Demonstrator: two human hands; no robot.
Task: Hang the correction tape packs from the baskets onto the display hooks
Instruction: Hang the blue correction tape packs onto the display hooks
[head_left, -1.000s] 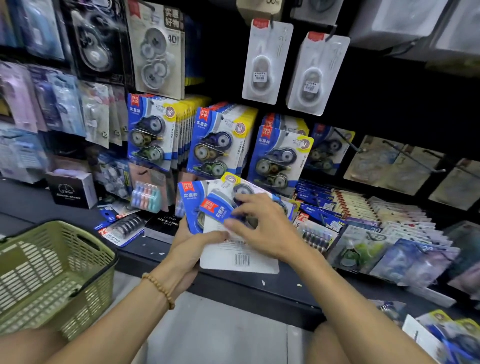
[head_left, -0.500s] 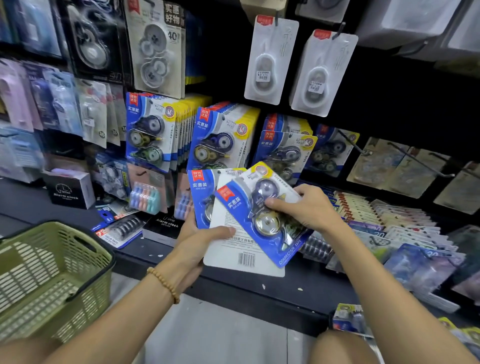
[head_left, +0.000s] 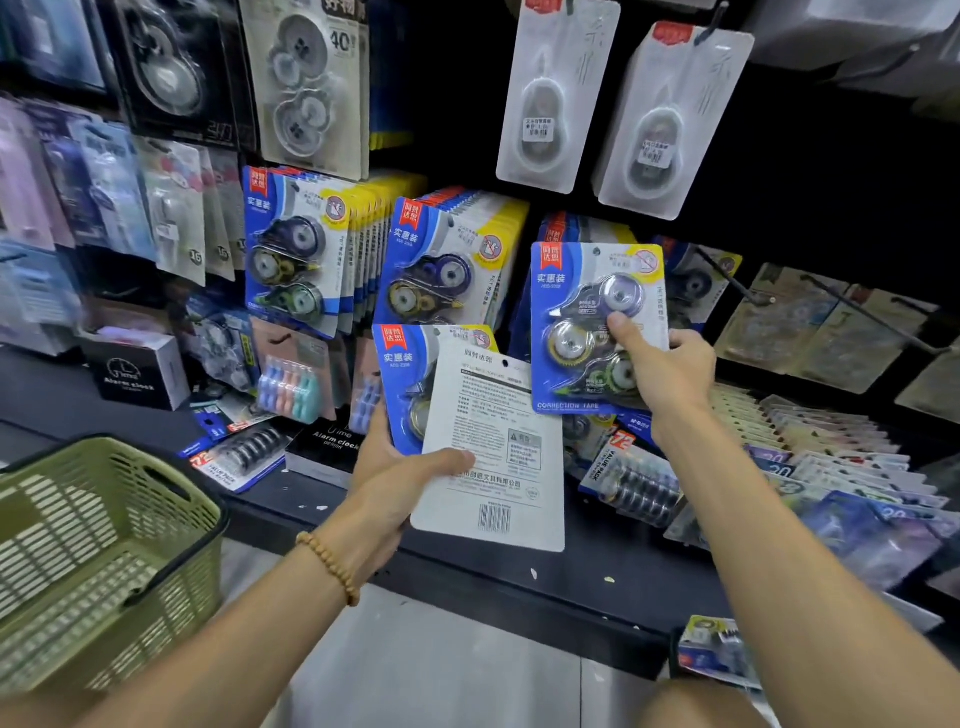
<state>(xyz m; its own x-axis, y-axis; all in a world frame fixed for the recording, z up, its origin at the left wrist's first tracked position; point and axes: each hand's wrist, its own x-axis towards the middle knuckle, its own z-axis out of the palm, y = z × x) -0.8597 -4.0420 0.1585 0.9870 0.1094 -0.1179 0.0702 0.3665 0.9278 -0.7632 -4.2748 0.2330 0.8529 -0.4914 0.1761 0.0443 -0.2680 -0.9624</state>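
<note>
The right hand (head_left: 670, 371) pinches one blue correction tape pack (head_left: 597, 327) upright, hang hole topmost, before the third hook's row, ready for threading. The left hand (head_left: 395, 467) grips the spare packs (head_left: 488, 447), kept low as reserve near the green basket (head_left: 104, 545).

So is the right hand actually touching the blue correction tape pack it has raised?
Touching. The head view shows the right hand gripping the blue correction tape pack, thumb pressed on its front blister, fingers curled behind its right edge.
</note>
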